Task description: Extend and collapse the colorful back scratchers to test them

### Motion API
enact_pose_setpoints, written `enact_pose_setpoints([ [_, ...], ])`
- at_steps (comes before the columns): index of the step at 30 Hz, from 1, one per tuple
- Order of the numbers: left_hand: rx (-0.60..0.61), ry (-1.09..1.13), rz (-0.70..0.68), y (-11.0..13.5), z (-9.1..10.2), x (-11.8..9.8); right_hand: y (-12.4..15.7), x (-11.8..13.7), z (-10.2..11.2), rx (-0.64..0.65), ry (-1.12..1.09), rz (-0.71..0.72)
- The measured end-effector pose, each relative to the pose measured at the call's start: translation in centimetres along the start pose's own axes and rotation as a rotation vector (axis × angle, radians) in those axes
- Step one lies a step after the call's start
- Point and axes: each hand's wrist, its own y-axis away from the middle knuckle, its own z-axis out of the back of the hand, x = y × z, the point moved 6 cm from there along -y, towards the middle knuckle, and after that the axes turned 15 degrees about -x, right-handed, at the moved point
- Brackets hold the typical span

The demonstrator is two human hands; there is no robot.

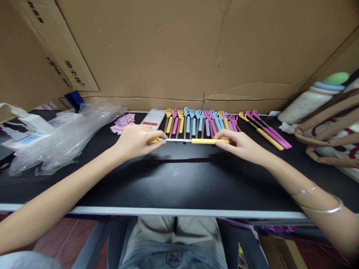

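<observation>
Yellow back scratcher [194, 141], apparently telescopic, spans left hand [137, 140] and right hand [241, 145].

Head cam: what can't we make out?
Head view:
- Claw end of the yellow scratcher: largely under the left hand.
- Lower ends of the scratcher row: behind the held one and right hand.
- Text on the phone: too small.
- Much of the striped bag: past the right edge.

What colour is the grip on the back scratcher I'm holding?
Yellow: back scratcher grip, head view.
</observation>
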Motion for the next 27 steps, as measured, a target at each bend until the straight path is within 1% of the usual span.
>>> enact_pose_setpoints([
  [4, 0.038, 0.017, 0.034, 0.2, -0.5, 0.6, 0.0, -0.5, -0.5, 0.025, 0.061, 0.03],
  [8, 0.048, 0.026, 0.041, 0.3, -0.5, 0.6, 0.1, -0.4, -0.5, -0.005, 0.084, 0.057],
  [13, 0.043, 0.042, 0.006, 0.4, -0.6, 0.3, 0.2, -0.1, -0.4, -0.024, 0.088, 0.113],
  [18, 0.025, 0.023, -0.052, 0.5, -0.4, -0.1, 0.3, 0.1, -0.8, -0.015, 0.062, 0.151],
  [24, -0.008, 0.017, -0.09, 0.7, -0.4, -0.4, 0.6, -0.5, -1.3, -0.022, 0.169, 0.169],
  [27, -0.039, 0.035, -0.111, 0.7, -0.3, -0.7, 0.7, -0.5, -1.5, -0.023, 0.169, 0.183],
])
